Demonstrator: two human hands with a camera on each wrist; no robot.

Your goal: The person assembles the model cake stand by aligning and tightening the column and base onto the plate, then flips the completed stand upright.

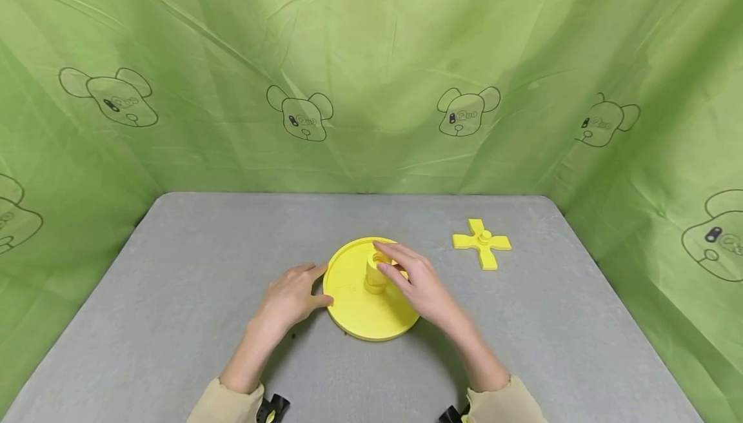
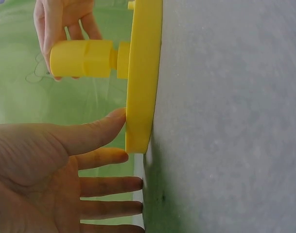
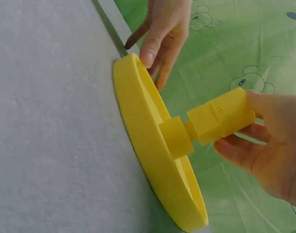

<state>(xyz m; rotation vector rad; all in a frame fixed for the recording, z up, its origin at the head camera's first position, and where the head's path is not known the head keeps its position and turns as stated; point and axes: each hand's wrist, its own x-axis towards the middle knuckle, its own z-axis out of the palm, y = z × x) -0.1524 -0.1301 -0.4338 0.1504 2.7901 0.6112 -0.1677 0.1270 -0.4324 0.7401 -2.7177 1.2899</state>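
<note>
A round yellow tray with a raised rim lies on the table. A short yellow collar rises at its middle. My right hand pinches the upper end of a stubby yellow cylinder between thumb and fingers. The cylinder has flat sides and an open top, and its narrower neck sits at the collar. On the left, my left hand touches the tray's edge with thumb and index finger, its fingers straight. The other left fingertips reach down by the tabletop in the left wrist view.
A yellow cross-shaped piece with a small central knob lies on the grey table, right of and behind the tray. Green cloth with drawn bear heads hangs around the back and sides.
</note>
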